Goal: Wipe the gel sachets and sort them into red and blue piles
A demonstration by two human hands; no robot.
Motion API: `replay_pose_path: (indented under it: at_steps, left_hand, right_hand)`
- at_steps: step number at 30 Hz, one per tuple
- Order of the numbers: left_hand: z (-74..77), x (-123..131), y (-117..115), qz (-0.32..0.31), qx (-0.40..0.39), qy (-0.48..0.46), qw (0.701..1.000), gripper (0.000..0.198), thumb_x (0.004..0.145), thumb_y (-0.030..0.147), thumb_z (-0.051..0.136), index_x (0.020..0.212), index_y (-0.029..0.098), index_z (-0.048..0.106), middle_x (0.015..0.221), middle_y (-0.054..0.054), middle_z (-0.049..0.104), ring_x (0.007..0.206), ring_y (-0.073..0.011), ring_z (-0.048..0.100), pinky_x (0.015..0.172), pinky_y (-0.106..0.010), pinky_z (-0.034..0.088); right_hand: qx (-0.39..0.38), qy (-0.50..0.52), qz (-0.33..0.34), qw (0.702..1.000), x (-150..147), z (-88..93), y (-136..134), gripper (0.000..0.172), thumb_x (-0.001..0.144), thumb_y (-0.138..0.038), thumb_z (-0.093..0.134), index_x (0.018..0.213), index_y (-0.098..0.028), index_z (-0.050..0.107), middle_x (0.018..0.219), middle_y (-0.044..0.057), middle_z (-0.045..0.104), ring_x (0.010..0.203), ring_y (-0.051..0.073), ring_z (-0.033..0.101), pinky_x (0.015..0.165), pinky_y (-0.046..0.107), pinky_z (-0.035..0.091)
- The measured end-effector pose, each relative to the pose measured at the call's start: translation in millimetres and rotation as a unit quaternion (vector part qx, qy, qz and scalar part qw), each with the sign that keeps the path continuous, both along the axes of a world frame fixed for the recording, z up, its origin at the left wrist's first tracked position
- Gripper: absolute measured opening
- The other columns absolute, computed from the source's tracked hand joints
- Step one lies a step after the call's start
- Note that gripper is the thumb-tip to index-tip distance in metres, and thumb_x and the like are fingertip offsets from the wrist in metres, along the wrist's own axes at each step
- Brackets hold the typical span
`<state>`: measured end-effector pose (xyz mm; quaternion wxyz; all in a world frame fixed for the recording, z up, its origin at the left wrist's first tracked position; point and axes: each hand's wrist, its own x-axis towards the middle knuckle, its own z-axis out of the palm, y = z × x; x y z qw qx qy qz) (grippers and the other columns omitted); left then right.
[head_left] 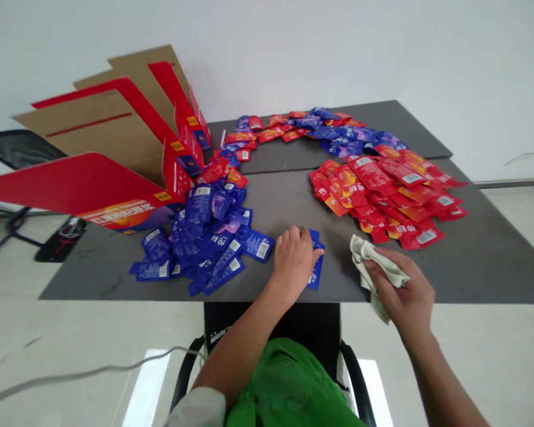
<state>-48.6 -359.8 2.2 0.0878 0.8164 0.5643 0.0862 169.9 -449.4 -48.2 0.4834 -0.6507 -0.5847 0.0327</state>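
Head view: blue packet (315,275) likely unfinished, table's (280,201) near edge, left hand (294,258) atop, grip unclear; right hand (407,290) clutches cloth (364,252); red pile (385,196) untouched.

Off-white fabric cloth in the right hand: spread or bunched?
Bunched: the off-white fabric cloth shows overlapping folds where the right hand grips it, and a loose end hangs below.

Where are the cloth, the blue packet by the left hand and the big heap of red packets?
Cloth (362,252): head view, on its crumpled upper part.
Blue packet (315,276): head view, on its lower part, beside the left hand (293,256).
Heap of red packets (385,198): head view, near its middle.
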Motion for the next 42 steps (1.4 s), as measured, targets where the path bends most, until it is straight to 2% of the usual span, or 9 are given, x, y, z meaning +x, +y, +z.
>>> replay_pose_path:
  at_steps: [7, 13, 17, 20, 25, 31, 34, 38, 42]
  left_hand:
    - [-0.7, -3.5, 22.8, -0.038, -0.087, -0.155, 0.983, 0.050, 0.095, 0.028, 0.082, 0.140, 0.015, 0.064, 0.126, -0.013, 0.071, 0.119, -0.0270, 0.069, 0.103, -0.036, 0.053]
    - [23.4, -9.7, 10.1, -0.111, 0.007, -0.330, 0.937, 0.005, 0.099, 0.025, 0.077, 0.102, 0.021, 0.079, 0.099, -0.003, 0.074, 0.094, -0.0175, 0.071, 0.088, -0.030, 0.053]
    - [27.7, -26.7, -12.3, -0.194, 0.053, -0.290, 0.936, 0.017, 0.097, 0.009, 0.075, 0.101, 0.025, 0.081, 0.106, 0.000, 0.077, 0.105, -0.0173, 0.073, 0.100, -0.036, 0.048]
    - [15.8, -42.2, -27.7, -0.247, 0.030, -0.195, 0.949, 0.020, 0.097, 0.008, 0.075, 0.105, 0.026, 0.079, 0.115, 0.000, 0.078, 0.117, -0.0188, 0.071, 0.105, -0.040, 0.046]
    - [-5.7, -54.8, -59.6, -0.261, 0.030, -0.123, 0.957, 0.032, 0.099, 0.033, 0.078, 0.129, 0.024, 0.072, 0.138, -0.008, 0.072, 0.138, -0.0243, 0.062, 0.114, -0.045, 0.045]
    - [-35.9, -49.4, -96.3, -0.273, 0.104, -0.124, 0.948, 0.035, 0.104, 0.037, 0.072, 0.132, 0.017, 0.070, 0.146, -0.012, 0.069, 0.141, -0.0256, 0.061, 0.114, -0.042, 0.050]
    - [-52.5, -47.0, -103.2, -0.280, 0.120, -0.130, 0.944, 0.027, 0.107, 0.031, 0.067, 0.130, 0.018, 0.072, 0.145, -0.011, 0.071, 0.141, -0.0245, 0.061, 0.114, -0.041, 0.052]
    - [-64.5, -45.6, -103.5, -0.270, 0.137, -0.150, 0.941, 0.020, 0.107, 0.019, 0.063, 0.124, 0.018, 0.075, 0.138, -0.008, 0.076, 0.134, -0.0224, 0.067, 0.109, -0.040, 0.057]
    - [-66.9, -43.2, -100.0, -0.264, 0.143, -0.184, 0.936, 0.016, 0.107, 0.017, 0.064, 0.114, 0.019, 0.078, 0.133, -0.005, 0.078, 0.131, -0.0218, 0.069, 0.105, -0.039, 0.059]
  right_hand:
    - [-0.003, 0.060, -0.036, 0.998, -2.8, -1.9, 1.8, 0.034, 0.095, -0.050, 0.078, 0.121, -0.027, 0.079, 0.118, 0.007, 0.078, 0.106, 0.027, 0.074, 0.100, 0.045, 0.057]
    - [0.009, 0.063, -0.043, 0.997, -1.3, -5.6, 1.7, 0.034, 0.095, -0.049, 0.079, 0.121, -0.026, 0.079, 0.117, 0.008, 0.078, 0.104, 0.029, 0.074, 0.099, 0.047, 0.058]
    - [0.021, 0.055, -0.043, 0.997, -2.4, -4.9, 1.9, 0.032, 0.094, -0.046, 0.079, 0.120, -0.027, 0.079, 0.117, 0.008, 0.078, 0.103, 0.029, 0.075, 0.097, 0.048, 0.059]
    - [0.026, 0.051, -0.039, 0.998, -3.9, -3.5, 2.2, 0.032, 0.095, -0.045, 0.079, 0.120, -0.027, 0.078, 0.116, 0.009, 0.079, 0.102, 0.029, 0.076, 0.097, 0.048, 0.060]
    - [-0.003, 0.065, -0.020, 0.998, 2.3, -1.5, 5.5, 0.035, 0.094, -0.048, 0.080, 0.121, -0.026, 0.078, 0.117, 0.009, 0.079, 0.101, 0.028, 0.076, 0.094, 0.046, 0.060]
    - [0.057, -0.041, 0.027, 0.997, 4.0, 33.6, 17.9, 0.032, 0.096, -0.038, 0.079, 0.126, -0.029, 0.075, 0.119, 0.007, 0.078, 0.105, 0.029, 0.075, 0.097, 0.046, 0.059]
    - [0.054, -0.127, 0.144, 0.980, -9.3, 44.9, 20.8, 0.038, 0.097, -0.029, 0.076, 0.135, -0.031, 0.070, 0.128, 0.008, 0.076, 0.113, 0.029, 0.072, 0.101, 0.046, 0.058]
    - [-0.038, -0.237, 0.342, 0.909, -22.0, 33.7, 25.7, 0.050, 0.096, -0.011, 0.066, 0.141, -0.032, 0.065, 0.138, 0.007, 0.071, 0.119, 0.027, 0.068, 0.098, 0.041, 0.059]
    - [-0.056, -0.278, 0.334, 0.899, -14.2, 24.2, 49.3, 0.054, 0.092, -0.008, 0.066, 0.142, -0.029, 0.064, 0.137, 0.008, 0.070, 0.117, 0.029, 0.065, 0.098, 0.043, 0.057]
